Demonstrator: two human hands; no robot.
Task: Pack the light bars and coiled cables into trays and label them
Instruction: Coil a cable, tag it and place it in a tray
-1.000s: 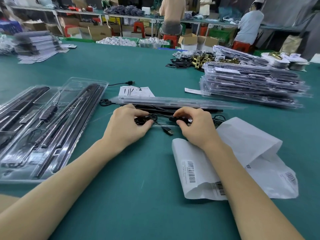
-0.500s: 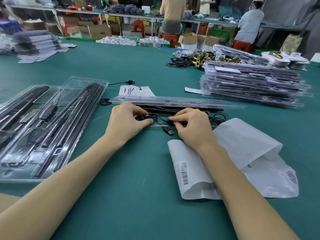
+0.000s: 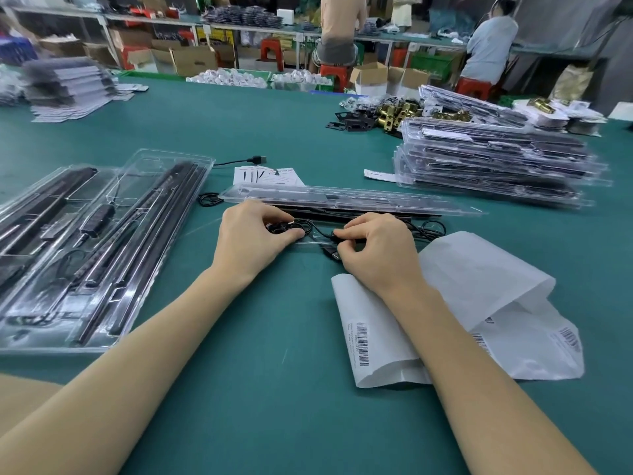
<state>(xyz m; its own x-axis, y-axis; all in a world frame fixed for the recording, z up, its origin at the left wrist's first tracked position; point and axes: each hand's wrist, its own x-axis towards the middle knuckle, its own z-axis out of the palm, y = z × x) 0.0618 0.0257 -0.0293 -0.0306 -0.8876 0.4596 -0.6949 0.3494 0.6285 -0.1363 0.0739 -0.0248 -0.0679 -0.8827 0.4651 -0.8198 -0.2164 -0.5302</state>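
Note:
A clear plastic tray [image 3: 359, 200] with black light bars lies across the table in front of me, its lid raised. My left hand [image 3: 250, 241] pinches a black coiled cable [image 3: 301, 228] at the tray's near edge. My right hand [image 3: 373, 252] pinches the same cable's inline controller, and the USB plug [image 3: 330, 252] sticks out just below its fingers. Another coil [image 3: 430, 229] lies right of my right hand. White label sheets [image 3: 445, 320] with barcodes lie under my right wrist.
Two filled open trays [image 3: 102, 241] lie at the left. A stack of packed trays [image 3: 496, 162] stands at the right, with brass parts [image 3: 394, 113] behind it. A leaflet [image 3: 267, 174] and a loose USB cable [image 3: 253, 160] lie beyond the tray. People work at benches far back.
My right hand slid left along the cable toward my left hand and curled tighter. The label sheets shifted slightly left under my wrist.

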